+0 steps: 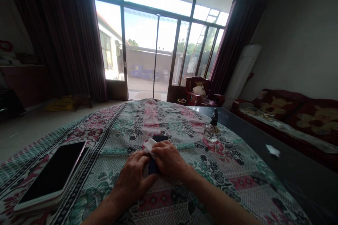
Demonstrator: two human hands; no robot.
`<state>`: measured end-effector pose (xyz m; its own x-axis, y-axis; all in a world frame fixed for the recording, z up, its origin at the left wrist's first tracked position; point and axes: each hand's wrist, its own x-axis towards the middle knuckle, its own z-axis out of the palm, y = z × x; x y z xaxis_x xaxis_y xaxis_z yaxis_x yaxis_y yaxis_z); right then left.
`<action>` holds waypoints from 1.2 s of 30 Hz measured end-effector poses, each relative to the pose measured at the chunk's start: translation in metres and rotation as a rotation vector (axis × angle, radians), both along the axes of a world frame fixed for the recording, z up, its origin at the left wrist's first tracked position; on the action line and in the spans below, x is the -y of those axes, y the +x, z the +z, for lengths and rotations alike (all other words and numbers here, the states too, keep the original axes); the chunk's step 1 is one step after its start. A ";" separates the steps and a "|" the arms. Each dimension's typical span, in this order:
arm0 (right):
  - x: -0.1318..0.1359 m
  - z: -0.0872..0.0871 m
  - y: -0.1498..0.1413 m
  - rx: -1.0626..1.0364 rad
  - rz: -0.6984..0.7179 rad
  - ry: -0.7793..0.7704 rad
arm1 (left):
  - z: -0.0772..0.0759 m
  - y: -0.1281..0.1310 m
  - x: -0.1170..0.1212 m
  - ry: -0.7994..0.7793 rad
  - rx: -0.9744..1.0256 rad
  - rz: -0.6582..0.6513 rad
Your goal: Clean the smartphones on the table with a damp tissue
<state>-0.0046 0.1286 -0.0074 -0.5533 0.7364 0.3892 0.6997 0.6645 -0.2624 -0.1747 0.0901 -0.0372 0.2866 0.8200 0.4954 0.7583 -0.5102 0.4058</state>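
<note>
A dark, flat phone point(153, 167) lies on the patterned tablecloth point(111, 161) in front of me, its far end showing beyond my fingers. My right hand point(169, 158) presses a crumpled white tissue point(150, 145) onto it, fingers closed. Along the near left side of the phone curls my left hand point(134, 172), its thumb at the near edge and its fingertips close to the tissue. Most of the phone's upper face is hidden beneath both hands. To the right stands a clear spray bottle point(211, 133) with a black nozzle.
A black-screened tablet point(54, 174) rests on a stack at the left. Another crumpled tissue point(272, 150) lies on the dark tabletop point(293, 168) at right. Beyond are a wooden armchair point(198, 89), a sofa point(285, 109) and glass doors point(150, 52).
</note>
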 end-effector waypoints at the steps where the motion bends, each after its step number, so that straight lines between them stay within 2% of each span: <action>1: -0.007 0.000 0.002 0.004 -0.013 0.002 | -0.001 0.000 -0.001 0.005 0.002 0.001; 7: -0.050 0.003 0.011 0.032 -0.091 -0.001 | -0.004 0.000 -0.003 0.017 0.017 0.012; 11: -0.057 0.005 0.012 0.043 -0.148 -0.002 | -0.003 0.000 -0.002 0.013 0.020 0.014; 14: -0.040 0.004 0.016 0.005 -0.111 0.027 | -0.002 0.000 -0.002 0.007 0.017 0.016; 20: 0.018 -0.001 0.033 -0.035 0.052 0.017 | -0.002 0.000 -0.003 0.005 0.027 0.021; 23: 0.025 -0.001 0.033 -0.048 0.083 0.022 | -0.002 0.000 -0.003 0.021 0.034 0.014; 32: -0.026 0.001 0.009 0.009 -0.003 0.064 | -0.006 -0.001 -0.004 0.034 0.014 0.025; 36: -0.039 0.001 0.012 0.042 -0.077 0.051 | -0.008 -0.002 -0.004 0.035 0.013 0.024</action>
<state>0.0069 0.1680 -0.0066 -0.5124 0.7570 0.4055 0.7588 0.6202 -0.1990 -0.1767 0.0940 -0.0451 0.2599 0.8089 0.5273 0.7654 -0.5056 0.3983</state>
